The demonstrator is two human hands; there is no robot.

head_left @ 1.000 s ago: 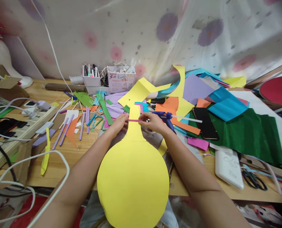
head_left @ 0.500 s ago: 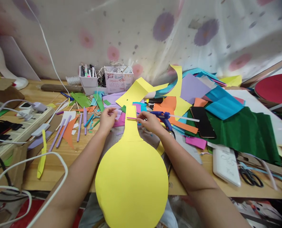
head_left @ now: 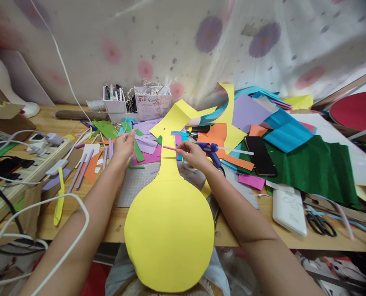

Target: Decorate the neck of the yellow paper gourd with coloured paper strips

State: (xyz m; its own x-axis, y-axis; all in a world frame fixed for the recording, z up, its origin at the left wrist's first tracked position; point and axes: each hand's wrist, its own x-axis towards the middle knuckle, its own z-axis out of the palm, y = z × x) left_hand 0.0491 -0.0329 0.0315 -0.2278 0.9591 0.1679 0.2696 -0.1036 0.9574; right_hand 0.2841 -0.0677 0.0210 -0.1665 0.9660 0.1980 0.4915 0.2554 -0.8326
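Note:
A yellow paper cutout [head_left: 170,230], round with a long neck, lies with its disc over my lap and its neck on the table. My right hand [head_left: 191,154] is closed, pinching a thin magenta paper stick [head_left: 169,147] that crosses just above the neck. Left of the neck, my left hand [head_left: 124,144] is raised over the scraps with its fingers curled together; whatever may be between them is hidden. Beside my right hand lies a blue glue gun [head_left: 212,152] with a white glue stick in its back. Purple paper sticks [head_left: 84,169] rest at the left.
Colored paper scraps [head_left: 146,142] cover the back of the table. On the right are a black phone [head_left: 261,156], a white power bank [head_left: 289,211] and scissors [head_left: 321,224]. A power strip [head_left: 51,164] with cables stands left. White pen boxes [head_left: 153,105] stand behind.
My left hand has moved left and slightly up, away from the neck, its fingers curling in. The magenta stick in my right hand has tilted and risen slightly.

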